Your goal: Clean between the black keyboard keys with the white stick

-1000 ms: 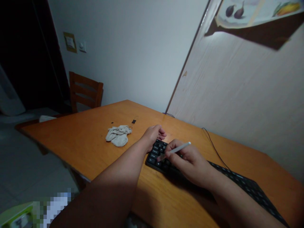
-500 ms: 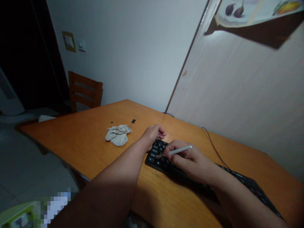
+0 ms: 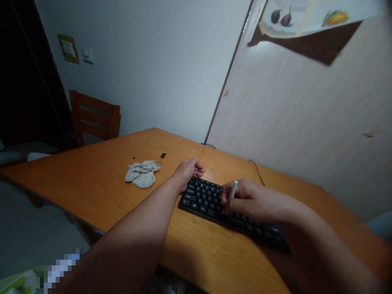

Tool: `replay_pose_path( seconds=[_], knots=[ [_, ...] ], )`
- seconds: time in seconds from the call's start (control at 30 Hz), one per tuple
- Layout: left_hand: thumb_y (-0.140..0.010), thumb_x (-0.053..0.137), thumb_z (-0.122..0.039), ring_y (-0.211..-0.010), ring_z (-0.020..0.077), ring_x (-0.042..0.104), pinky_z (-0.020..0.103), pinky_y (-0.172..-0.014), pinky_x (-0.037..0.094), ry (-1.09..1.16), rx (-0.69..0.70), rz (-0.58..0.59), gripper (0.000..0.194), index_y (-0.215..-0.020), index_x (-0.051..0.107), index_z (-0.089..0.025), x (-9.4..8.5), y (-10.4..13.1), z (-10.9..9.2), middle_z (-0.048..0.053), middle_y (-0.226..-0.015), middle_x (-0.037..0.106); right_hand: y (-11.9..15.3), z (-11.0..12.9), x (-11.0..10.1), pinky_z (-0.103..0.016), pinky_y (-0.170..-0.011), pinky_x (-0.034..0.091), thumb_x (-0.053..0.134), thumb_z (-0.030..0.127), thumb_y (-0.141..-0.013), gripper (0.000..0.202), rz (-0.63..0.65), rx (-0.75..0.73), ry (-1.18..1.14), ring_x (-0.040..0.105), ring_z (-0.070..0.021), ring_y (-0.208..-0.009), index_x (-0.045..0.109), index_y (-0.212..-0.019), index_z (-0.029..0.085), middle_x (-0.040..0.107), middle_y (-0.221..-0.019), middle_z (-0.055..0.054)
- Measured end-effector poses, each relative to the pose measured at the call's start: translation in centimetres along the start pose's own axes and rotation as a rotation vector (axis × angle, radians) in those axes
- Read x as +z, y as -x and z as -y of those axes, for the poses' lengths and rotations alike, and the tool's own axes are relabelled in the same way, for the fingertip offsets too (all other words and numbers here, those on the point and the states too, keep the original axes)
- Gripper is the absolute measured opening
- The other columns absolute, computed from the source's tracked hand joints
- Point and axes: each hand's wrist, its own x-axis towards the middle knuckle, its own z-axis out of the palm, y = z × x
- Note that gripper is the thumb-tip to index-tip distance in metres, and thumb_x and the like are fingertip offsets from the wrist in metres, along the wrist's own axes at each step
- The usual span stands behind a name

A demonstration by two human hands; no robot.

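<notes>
A black keyboard (image 3: 199, 198) lies on the wooden table, its right part partly covered by my right hand and forearm. My left hand (image 3: 186, 172) is at the keyboard's far left corner, fingers curled around behind its back edge and the heel of the hand against its side. In my right hand (image 3: 241, 196) is a slim white-handled brush (image 3: 233, 190), pinched between thumb and fingers. Its handle points up, while the tip is down near the keys at the front row, mostly hidden by the fingers and shadow.
A crumpled pale cloth (image 3: 142, 173) lies left of the keyboard, with a small black piece (image 3: 163, 155) behind it. Along the wall runs a black cable (image 3: 257, 171). A wooden chair (image 3: 94, 116) stands past the table's (image 3: 101, 179) far left side.
My right hand has moved right along the keyboard with the brush, whose handle has swung more upright. The left hand stays at the corner. The whole view has shifted slightly.
</notes>
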Motion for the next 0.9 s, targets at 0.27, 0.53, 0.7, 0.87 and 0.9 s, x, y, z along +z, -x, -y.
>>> replay_pose_path(
  seconds=[0.27,0.53,0.7,0.87,0.9],
  knots=[
    [-0.081,0.049,-0.034,-0.057,0.0141,0.060,0.025,-0.058,0.046,-0.023,-0.005,-0.004,0.026,-0.067,0.059,-0.015,-0.1,0.1,-0.4,0.009,-0.070,0.067,1.5,0.3,0.1,-0.027,-0.069,0.046,0.055,0.018,-0.084,0.012,-0.060,-0.009,-0.122,0.060,-0.0159,-0.077,0.064,-0.093,0.019,0.068,-0.083,-0.002],
    [-0.083,0.049,-0.033,-0.055,0.0144,0.061,0.024,-0.057,0.046,0.012,-0.017,-0.005,0.026,-0.068,0.059,-0.014,-0.6,-0.2,-0.3,0.009,-0.067,0.067,6.0,-2.5,0.3,-0.024,-0.060,0.040,0.056,0.021,-0.083,0.008,-0.152,0.153,-0.181,0.052,-0.0119,-0.064,0.061,-0.088,0.017,0.063,-0.077,0.000],
    [-0.084,0.049,-0.033,-0.057,0.0154,0.063,0.024,-0.056,0.047,0.023,-0.037,0.008,0.025,-0.070,0.059,-0.014,-0.9,-0.2,-0.4,0.009,-0.069,0.067,6.6,-4.0,1.6,-0.025,-0.061,0.039,0.053,0.032,-0.090,0.017,-0.324,0.123,-0.289,0.053,-0.0127,-0.066,0.059,-0.086,0.017,0.067,-0.080,-0.003],
    [-0.084,0.050,-0.032,-0.056,0.0147,0.063,0.024,-0.057,0.049,0.030,-0.041,0.015,0.024,-0.071,0.059,-0.014,-1.2,-0.1,-0.5,0.008,-0.070,0.068,6.7,-5.2,2.6,-0.025,-0.063,0.041,0.054,0.035,-0.091,0.020,-0.389,0.082,-0.273,0.057,-0.0138,-0.071,0.059,-0.083,0.017,0.066,-0.078,-0.003],
    [-0.084,0.050,-0.032,-0.056,0.0148,0.064,0.024,-0.057,0.049,0.028,-0.044,0.014,0.024,-0.072,0.059,-0.014,-1.2,-0.1,-0.5,0.008,-0.070,0.068,6.8,-5.4,2.5,-0.025,-0.063,0.041,0.053,0.034,-0.091,0.020,-0.403,0.089,-0.247,0.058,-0.0140,-0.070,0.059,-0.081,0.017,0.066,-0.076,-0.002]
  ],
)
